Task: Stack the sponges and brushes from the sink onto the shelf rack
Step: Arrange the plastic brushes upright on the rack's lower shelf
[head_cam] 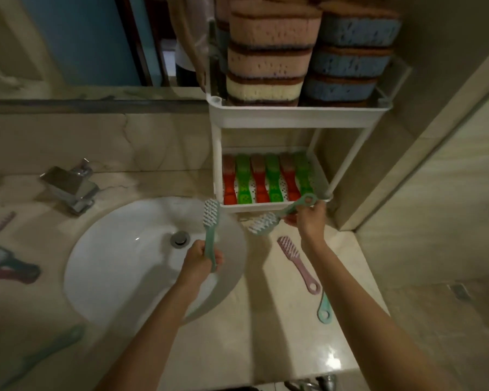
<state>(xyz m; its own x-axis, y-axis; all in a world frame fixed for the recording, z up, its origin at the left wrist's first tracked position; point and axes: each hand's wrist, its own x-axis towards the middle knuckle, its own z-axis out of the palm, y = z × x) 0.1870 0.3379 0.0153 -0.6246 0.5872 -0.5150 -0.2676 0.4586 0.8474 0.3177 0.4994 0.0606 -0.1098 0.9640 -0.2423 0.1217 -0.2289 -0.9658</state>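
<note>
The left hand (199,256) has its fingers wrapped tight round the handle of a green brush (210,230), bristle end up, over the sink (102,266). I think it's held up like that so it's ready to go to the rack next.

The right hand (311,218) pinches a 2nd green brush (280,217) by the handle, w/ the ring end just at the front lip of the shelf rack (266,206). Looks like it's lined up to slide in beside the red & green brushes (268,179) there.

Sponges (268,55) are piled on the top shelf, above the fingers. A pink brush (297,263) lies on the surface just below the right hand; a teal handle (323,309) pokes out from behind that arm, rest hidden. Far left of the fingers, more brushes (9,266) are too blurry to tell apart. Sponge tops are cut off.
</note>
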